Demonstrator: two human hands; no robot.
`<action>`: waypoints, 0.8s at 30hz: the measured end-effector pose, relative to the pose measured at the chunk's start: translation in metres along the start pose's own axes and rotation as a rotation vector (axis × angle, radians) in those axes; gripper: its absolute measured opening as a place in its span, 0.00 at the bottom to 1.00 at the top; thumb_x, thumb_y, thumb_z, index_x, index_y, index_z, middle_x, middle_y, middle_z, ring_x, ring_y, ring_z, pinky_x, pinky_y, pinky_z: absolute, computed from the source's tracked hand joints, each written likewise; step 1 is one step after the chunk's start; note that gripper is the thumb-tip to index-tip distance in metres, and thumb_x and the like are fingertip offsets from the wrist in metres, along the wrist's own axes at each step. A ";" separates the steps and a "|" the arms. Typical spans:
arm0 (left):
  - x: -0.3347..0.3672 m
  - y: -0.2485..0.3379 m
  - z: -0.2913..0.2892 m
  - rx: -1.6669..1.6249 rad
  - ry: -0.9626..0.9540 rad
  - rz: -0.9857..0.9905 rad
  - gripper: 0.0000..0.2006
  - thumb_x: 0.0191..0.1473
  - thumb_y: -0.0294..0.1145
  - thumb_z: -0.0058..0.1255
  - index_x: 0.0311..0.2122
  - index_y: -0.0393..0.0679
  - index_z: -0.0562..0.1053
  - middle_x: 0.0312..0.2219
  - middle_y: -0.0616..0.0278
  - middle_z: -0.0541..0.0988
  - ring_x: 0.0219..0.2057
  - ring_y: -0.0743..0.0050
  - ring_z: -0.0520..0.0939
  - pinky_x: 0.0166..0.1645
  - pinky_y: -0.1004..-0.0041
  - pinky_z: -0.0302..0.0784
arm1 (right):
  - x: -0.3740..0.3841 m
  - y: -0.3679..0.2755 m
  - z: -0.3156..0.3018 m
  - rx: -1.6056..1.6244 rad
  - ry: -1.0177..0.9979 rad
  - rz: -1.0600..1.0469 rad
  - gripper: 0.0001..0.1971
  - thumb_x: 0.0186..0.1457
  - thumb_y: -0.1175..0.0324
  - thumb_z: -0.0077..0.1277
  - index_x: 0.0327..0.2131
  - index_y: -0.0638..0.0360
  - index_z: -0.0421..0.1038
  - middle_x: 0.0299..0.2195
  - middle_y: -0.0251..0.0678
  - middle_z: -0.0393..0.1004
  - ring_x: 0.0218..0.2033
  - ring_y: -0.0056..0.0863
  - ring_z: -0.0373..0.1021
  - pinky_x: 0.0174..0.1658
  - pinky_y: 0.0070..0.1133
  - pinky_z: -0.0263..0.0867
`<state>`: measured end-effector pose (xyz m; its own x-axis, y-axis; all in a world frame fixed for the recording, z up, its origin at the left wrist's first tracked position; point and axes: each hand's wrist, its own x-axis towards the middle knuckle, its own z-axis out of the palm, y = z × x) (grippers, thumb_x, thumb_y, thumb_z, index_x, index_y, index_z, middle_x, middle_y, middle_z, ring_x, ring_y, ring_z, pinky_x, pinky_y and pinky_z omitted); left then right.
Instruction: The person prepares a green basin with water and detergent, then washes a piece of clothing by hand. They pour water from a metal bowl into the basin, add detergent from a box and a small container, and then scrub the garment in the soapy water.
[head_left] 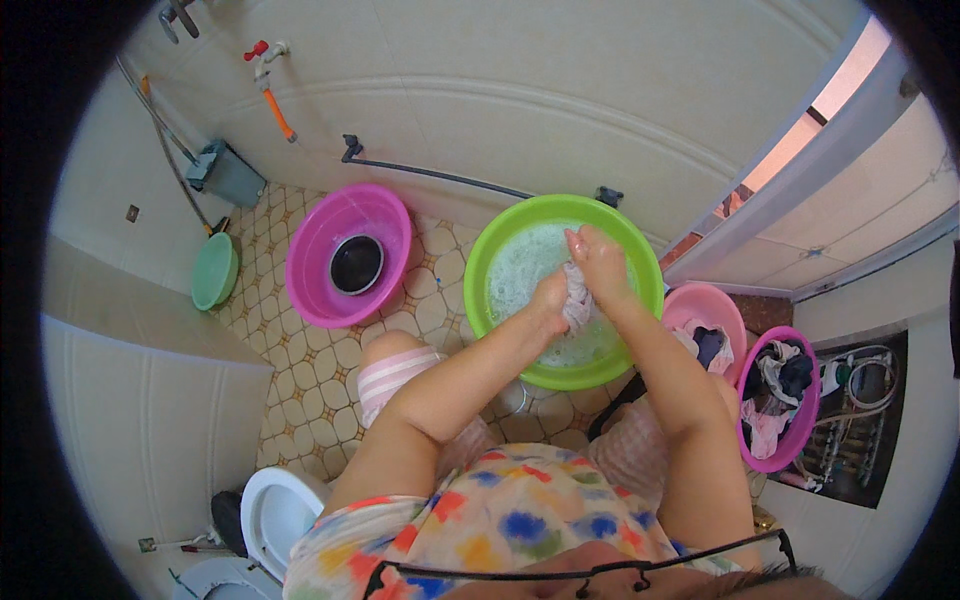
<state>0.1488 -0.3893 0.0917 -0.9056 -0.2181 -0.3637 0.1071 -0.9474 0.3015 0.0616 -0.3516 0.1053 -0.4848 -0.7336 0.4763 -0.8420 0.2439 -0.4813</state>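
Note:
My left hand [550, 301] and my right hand [601, 266] are close together over a lime-green basin [648, 278]. Both are closed around a small, bunched piece of pale cloth [577, 300], twisted between them. Its kind of garment does not show. Foamy, whitish water [520, 268] fills the basin below the hands. The right fist sits a little farther off than the left. Parts of the cloth are hidden inside my fingers.
A magenta basin [309, 262] with a black bowl [357, 265] stands at the left. Pink basins with clothes [768, 425] are at the right. A red-handled tap [262, 62] with an orange hose and a dark rail [440, 172] are on the wall. A toilet [262, 510] is lower left.

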 end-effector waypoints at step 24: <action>0.040 0.045 -0.110 0.568 0.517 0.216 0.18 0.52 0.27 0.40 0.50 0.51 0.61 0.33 0.57 0.73 0.33 0.65 0.75 0.34 0.64 0.74 | -0.048 0.072 0.065 0.150 -0.858 0.262 0.19 0.46 0.61 0.51 0.41 0.61 0.68 0.38 0.51 0.71 0.40 0.45 0.69 0.44 0.34 0.63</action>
<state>0.1628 -0.4669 -0.0061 -0.5690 -0.5960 -0.5666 -0.0928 -0.6381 0.7643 0.0395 -0.3404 -0.0004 -0.2628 -0.9012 -0.3446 -0.6610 0.4283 -0.6161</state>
